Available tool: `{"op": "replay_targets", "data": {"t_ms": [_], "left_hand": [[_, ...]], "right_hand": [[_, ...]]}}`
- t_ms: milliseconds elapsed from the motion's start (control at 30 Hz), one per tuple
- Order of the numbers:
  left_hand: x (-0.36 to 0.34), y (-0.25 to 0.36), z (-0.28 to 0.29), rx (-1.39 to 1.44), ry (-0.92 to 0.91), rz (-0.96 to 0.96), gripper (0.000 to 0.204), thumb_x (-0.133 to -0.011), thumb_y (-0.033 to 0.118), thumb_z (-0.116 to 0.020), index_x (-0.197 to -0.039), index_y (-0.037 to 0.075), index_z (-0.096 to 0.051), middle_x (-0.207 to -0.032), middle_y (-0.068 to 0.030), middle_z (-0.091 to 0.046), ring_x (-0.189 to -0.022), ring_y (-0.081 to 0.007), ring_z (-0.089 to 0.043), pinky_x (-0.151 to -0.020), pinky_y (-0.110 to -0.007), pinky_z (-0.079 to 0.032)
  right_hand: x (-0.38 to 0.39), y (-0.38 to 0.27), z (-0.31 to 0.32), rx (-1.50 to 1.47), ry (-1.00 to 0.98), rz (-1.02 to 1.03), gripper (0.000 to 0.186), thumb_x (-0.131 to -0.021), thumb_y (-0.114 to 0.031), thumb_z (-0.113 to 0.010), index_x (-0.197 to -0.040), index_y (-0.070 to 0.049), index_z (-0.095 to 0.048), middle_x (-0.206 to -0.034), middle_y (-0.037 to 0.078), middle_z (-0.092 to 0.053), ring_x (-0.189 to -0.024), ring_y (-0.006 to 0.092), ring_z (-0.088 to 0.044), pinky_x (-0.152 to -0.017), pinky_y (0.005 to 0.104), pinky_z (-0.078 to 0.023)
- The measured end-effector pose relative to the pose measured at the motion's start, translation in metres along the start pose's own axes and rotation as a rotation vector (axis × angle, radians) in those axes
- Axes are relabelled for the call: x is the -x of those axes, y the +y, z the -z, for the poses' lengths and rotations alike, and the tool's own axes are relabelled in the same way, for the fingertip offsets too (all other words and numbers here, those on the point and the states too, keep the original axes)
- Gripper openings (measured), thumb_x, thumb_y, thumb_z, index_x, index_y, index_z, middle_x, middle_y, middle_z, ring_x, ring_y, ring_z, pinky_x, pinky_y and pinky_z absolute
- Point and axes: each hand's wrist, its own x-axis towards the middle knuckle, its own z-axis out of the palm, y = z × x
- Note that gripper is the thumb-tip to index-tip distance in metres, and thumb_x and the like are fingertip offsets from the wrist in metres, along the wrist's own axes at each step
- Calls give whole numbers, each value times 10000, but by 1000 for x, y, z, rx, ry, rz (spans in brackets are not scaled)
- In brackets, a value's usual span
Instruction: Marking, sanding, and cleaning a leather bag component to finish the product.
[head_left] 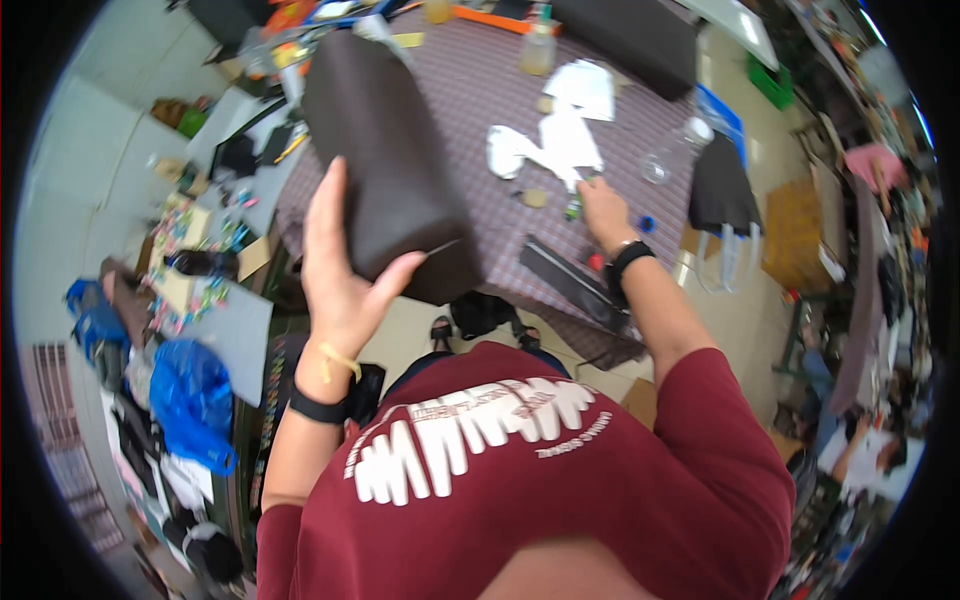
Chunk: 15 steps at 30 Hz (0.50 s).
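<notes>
The left hand (335,268) is gripping a dark brown block (385,150), its fingers lying along the left side and its thumb spreading wide from them onto the near end. The right hand (604,214) is bringing its fingers together beside a small green object (573,208); whether they are pinching anything, I cannot tell. The block is showing smooth, leather-like faces and rounded long edges (a pale line is crossing its near end), and is slanting across the left edge of the table (470,90).

Beyond the right fingertips, white pieces (572,138) are lying toward the table's middle. Below that hand, a dark strip (570,280) is stretching toward the near right corner. A clear bottle (672,152) is lying near the right edge, where a dark bag (720,185) is hanging its pale handles. A second dark brown block (632,38) is resting at the far right corner.
</notes>
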Motion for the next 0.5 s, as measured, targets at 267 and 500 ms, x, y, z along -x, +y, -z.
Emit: {"op": "replay_targets", "data": {"t_ms": [267,500], "left_hand": [[4,-7,1,79,-90,30,995,-613,259,-874,-1440,57,-358,-1533,-193,-276,-1413,-360,-284,-1128,-440,-302],[17,-10,1,106,-6,-62,993,-606,265,-878,-1433,60,-369,-1522,-202,-295,-1395,-412,-295,-1121,-473,-307]], "right_hand": [[1,-18,36,142,228,230,223,-808,-102,-650,-1022,-103,-585,-958,97,-580,-812,262,-622,-659,358,-534],[88,-157,204,-1222,400,210,216,-835,20,-636,-1031,22,-546,-941,112,-629,-773,170,-648,-684,285,-518]]}}
